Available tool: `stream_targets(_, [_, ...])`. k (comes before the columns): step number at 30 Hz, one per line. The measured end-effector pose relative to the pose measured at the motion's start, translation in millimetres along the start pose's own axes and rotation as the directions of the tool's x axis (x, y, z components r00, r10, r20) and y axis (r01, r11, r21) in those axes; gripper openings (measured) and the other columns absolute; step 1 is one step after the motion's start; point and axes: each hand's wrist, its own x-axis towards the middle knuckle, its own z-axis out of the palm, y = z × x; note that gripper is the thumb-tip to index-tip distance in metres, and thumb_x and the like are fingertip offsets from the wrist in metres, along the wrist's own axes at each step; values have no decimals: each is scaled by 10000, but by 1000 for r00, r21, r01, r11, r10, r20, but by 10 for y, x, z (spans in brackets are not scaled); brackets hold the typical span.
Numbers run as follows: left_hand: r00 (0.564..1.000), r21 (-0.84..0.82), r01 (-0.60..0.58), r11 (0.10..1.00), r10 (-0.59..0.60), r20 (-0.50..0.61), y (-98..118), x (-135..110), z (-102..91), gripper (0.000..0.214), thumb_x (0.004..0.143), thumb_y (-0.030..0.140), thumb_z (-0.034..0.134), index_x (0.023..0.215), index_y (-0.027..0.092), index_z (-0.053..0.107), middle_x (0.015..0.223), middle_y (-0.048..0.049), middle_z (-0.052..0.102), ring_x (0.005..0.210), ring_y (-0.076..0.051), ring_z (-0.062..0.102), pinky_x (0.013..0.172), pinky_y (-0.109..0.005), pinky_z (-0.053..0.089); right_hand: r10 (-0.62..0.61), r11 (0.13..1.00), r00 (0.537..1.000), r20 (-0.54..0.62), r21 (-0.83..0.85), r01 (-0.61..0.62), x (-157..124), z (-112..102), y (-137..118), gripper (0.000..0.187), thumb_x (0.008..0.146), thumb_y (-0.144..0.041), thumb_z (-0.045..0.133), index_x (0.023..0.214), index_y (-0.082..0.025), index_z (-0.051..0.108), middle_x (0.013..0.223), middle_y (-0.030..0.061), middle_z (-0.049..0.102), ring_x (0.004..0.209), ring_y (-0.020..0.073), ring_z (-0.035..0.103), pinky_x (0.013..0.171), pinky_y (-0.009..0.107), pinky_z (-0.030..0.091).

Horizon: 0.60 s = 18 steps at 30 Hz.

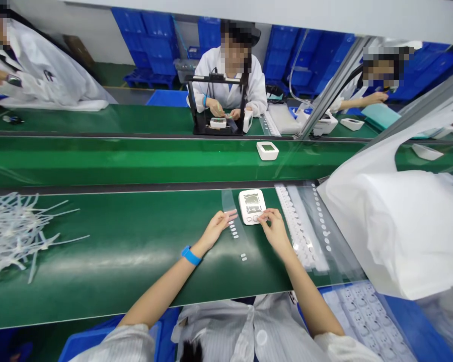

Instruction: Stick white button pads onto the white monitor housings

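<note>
A small white device (252, 205) with a screen and buttons lies on the green bench in front of me. My right hand (275, 226) rests at its lower right edge, fingertips pinched together on the button area. My left hand (218, 227) lies to the device's left, fingers stretched toward a clear strip (232, 218) that carries small white stickers. A blue band (191, 255) is on my left wrist.
Clear sheets of white stickers (300, 226) lie right of the device, a big white bag (403, 226) beyond them. A pile of white plastic strips (15, 231) sits far left. Another white device (267, 150) rides the conveyor. Three people in white coats work across the line.
</note>
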Motion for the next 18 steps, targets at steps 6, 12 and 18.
stream_targets(6, [999,88,-45,995,47,-27,68,-11,-206,351,832,493,634,773,190,467,1173,-116,671,1087,-257,646,916,-408,488,36,997,999,22,-76,-34,85,160,-47,144,831,-329,624,737,-221,639,949,92,529,928,280,514,839,488,481])
stream_targets(12, [999,122,-42,992,46,-27,129,-21,-226,361,835,500,623,751,188,461,1088,-95,689,1027,-236,662,857,-368,514,95,989,994,49,-116,-89,127,161,-99,219,833,-397,616,727,-209,656,957,107,533,918,286,503,840,482,448])
stream_targets(18, [998,193,-56,980,58,-4,175,-43,-209,324,872,471,588,767,187,476,1055,-86,686,1003,-214,653,846,-351,502,119,983,992,33,-142,-113,132,165,-162,224,825,-392,617,720,-200,669,933,83,532,892,253,492,847,440,426])
